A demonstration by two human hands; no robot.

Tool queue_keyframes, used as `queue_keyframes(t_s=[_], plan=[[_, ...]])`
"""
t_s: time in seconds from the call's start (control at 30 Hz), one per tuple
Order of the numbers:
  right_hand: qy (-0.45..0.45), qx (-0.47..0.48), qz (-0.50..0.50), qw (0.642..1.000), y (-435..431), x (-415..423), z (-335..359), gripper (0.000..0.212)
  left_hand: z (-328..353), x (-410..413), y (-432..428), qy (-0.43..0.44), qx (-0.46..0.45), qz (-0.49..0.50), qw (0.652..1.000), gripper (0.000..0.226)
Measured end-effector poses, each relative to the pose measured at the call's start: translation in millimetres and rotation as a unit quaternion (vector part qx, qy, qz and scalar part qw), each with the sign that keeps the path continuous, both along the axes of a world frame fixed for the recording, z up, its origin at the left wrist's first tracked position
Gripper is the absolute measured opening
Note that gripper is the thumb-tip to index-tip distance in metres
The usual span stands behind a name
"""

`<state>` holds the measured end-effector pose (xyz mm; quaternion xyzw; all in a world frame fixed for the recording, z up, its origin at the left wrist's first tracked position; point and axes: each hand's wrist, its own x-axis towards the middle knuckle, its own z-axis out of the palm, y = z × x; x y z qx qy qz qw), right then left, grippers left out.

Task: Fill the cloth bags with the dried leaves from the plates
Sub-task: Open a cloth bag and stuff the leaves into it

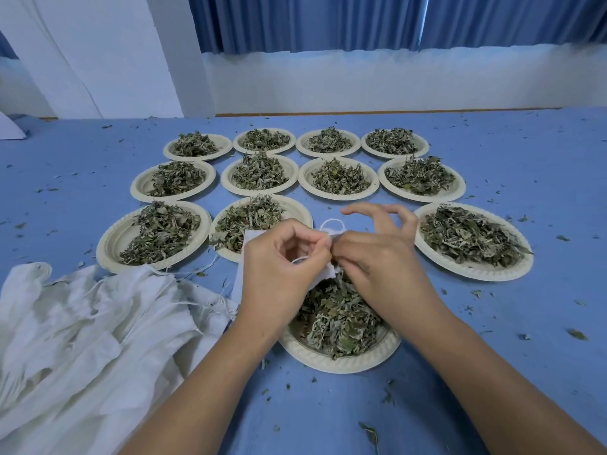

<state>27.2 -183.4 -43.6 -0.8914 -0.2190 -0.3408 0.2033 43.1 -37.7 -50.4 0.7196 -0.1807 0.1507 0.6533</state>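
**Tiny cloth bags + crumbly leaves = fiddly job**

So my left hand (282, 257) was curled round a little white cloth bag (254, 238), holding it right above the nearest plate (341, 364). My right hand (374, 257) pinched the bag's mouth between thumb and a finger, with the other fingers fanned out. The drawstring (332, 220) looped up over that plate's far side, just above my fingertips.

The bag was thin, floppy stuff. I'd guess it weighed next to nothing and flopped shut the moment I let go. Best bet seemed to be holding the hem on both sides of the mouth. Tugging the string would probably just cinch it closed. I couldn't tell whether anything had gone in, since my hands hid the opening.

The dried leaves (335, 320) were heaped on that plate, grey-green, curled and papery. They looked brittle and light, so I figured on loose pinches taken over the plate, so any spills would drop back in.

Left of the plate lay a rumpled pile of empty bags (82, 323) with strings trailing. Beyond it sat eleven more cream plates (338, 178), all heaped. Crumbs were scattered on the blue tablecloth (492, 356) all round it.
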Motion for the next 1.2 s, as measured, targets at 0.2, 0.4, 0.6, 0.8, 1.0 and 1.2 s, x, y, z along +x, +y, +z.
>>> queue_keyframes(t_s=[0.2,0.4,0.6,0.8,1.0,1.2], plan=[[-0.002,0.098,0.04,0.994,-12,-6,6,0.031,0,5,2,0.041,-0.033,0.053,0.997,0.023],[0.162,-0.032,0.07,0.984,2,-6,-3,0.011,3,3,1,0.062,-0.041,0.025,0.997,0.024],[0.183,0.142,0.18,0.956,-32,-6,19,0.017,4,8,7,0.06,-0.068,0.081,0.993,0.018],[0.393,0.015,0.235,0.889,-27,-6,10,0.017,5,9,7,0.066,-0.086,0.087,0.99,0.017],[0.357,-0.026,0.167,0.919,-31,-7,15,0.044,5,10,7,0.065,-0.093,0.09,0.989,0.016],[0.353,-0.062,0.188,0.914,-13,-7,6,0.031,4,9,7,0.067,-0.082,0.086,0.991,0.019]])
